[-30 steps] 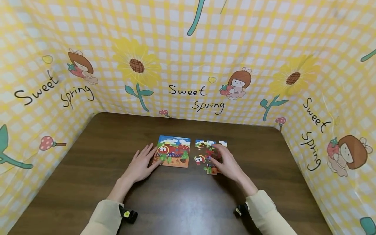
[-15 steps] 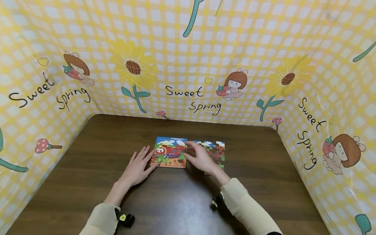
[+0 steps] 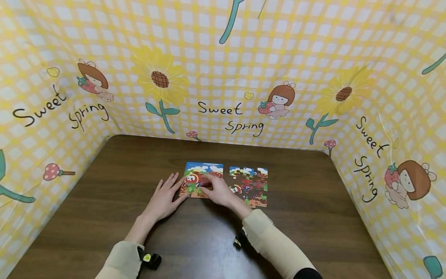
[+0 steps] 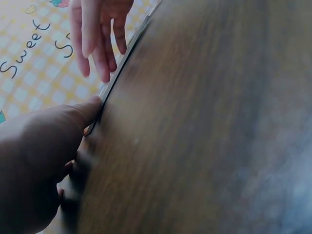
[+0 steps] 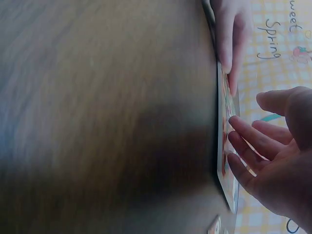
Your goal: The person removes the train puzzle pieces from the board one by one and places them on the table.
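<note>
A flat picture board (image 3: 203, 167) with a red cartoon train, blue sky and green plants lies on the dark table. My left hand (image 3: 163, 201) rests at its left side, fingers straight; in the left wrist view the thumb touches the board's edge. Over the board's middle is my right hand (image 3: 217, 190), covering part of the picture. In the right wrist view its fingers (image 5: 253, 141) are extended with the tips at the board's surface, the thumb apart, and nothing shows between them. Just right of the board lie jigsaw pieces (image 3: 261, 184) with similar colours, some joined and some apart.
A brown wooden table (image 3: 299, 193) spreads around the board and pieces. Yellow checked cloth (image 3: 223, 69) with printed flowers and lettering stands around the back and both sides. Each wrist carries a small black camera (image 3: 151, 260).
My right hand has moved left, from over the jigsaw pieces onto the picture board, uncovering the pieces. The left hand stays at the board's left side.
</note>
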The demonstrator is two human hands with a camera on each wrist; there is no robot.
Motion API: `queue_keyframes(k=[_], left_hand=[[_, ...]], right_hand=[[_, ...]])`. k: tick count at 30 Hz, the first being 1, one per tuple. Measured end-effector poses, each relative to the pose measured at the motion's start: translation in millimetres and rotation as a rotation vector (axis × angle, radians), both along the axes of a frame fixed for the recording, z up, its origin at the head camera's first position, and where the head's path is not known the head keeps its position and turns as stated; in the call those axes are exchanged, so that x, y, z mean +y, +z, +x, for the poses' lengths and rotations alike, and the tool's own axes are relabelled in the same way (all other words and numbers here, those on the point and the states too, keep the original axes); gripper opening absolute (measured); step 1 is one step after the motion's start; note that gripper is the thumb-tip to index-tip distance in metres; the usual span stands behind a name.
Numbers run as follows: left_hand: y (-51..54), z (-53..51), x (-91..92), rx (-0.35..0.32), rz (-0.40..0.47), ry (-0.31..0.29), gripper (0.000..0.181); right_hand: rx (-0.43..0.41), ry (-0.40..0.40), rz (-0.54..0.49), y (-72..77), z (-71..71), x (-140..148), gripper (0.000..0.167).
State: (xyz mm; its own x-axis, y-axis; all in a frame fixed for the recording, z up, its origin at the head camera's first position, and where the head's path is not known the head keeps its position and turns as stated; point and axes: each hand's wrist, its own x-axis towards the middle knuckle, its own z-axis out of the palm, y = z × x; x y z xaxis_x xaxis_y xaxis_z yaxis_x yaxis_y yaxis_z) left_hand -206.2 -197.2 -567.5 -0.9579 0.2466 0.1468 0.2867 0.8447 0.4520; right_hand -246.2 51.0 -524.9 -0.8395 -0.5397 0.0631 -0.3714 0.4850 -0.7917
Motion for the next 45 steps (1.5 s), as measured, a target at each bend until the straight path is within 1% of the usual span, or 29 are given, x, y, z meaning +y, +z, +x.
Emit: queue_keyframes(k=[2, 4, 8, 11, 14, 18, 23, 29, 33, 36, 41, 45], left_hand=[[3.5, 2.0, 1.1, -0.013, -0.019, 0.009, 0.074], [4.9, 3.6, 1.5, -0.021, -0.030, 0.014, 0.074], [2.4, 5.5, 2.9, -0.020, -0.001, 0.013, 0.073], [1.0, 6.1, 3.9, -0.020, 0.013, 0.010, 0.072], [2.1, 6.2, 3.1, -0.023, 0.007, 0.012, 0.072], [3.3, 5.2, 1.0, -0.018, 0.005, 0.012, 0.068], [1.6, 4.8, -0.7, -0.019, 0.014, 0.007, 0.060], [-0.4, 5.0, -0.3, 0.001, 0.045, 0.010, 0.060], [-1.4, 4.6, 0.7, 0.016, 0.055, 0.011, 0.060], [-2.5, 3.9, 1.0, 0.019, 0.061, 0.013, 0.059], [-2.8, 4.6, 0.9, 0.018, 0.070, 0.004, 0.050], [-3.3, 5.3, -0.2, 0.028, 0.070, 0.001, 0.047]], right_hand=[[0.009, -0.001, 0.002, -1.8, 1.0, -5.6, 0.043], [-0.002, -0.013, -0.002, -2.6, 2.5, -10.0, 0.040], [-0.018, -0.049, -0.009, -5.8, 4.0, -13.6, 0.035], [-0.013, -0.074, -0.003, -7.9, 3.8, -13.8, 0.032], [-0.035, -0.086, -0.014, -7.5, 2.5, -14.4, 0.032], [-0.083, -0.077, -0.041, -8.3, -2.6, -15.7, 0.033], [-0.128, -0.062, -0.057, -9.5, -6.1, -15.3, 0.035], [-0.150, -0.033, -0.077, -8.9, -9.2, -13.6, 0.036], [-0.159, -0.022, -0.063, -7.3, -10.1, -13.8, 0.039], [-0.153, -0.021, -0.043, -6.9, -9.2, -14.7, 0.039], [-0.133, -0.017, -0.027, -9.4, -5.7, -16.3, 0.035], [-0.104, -0.007, -0.021, -12.1, -3.8, -16.7, 0.039]])
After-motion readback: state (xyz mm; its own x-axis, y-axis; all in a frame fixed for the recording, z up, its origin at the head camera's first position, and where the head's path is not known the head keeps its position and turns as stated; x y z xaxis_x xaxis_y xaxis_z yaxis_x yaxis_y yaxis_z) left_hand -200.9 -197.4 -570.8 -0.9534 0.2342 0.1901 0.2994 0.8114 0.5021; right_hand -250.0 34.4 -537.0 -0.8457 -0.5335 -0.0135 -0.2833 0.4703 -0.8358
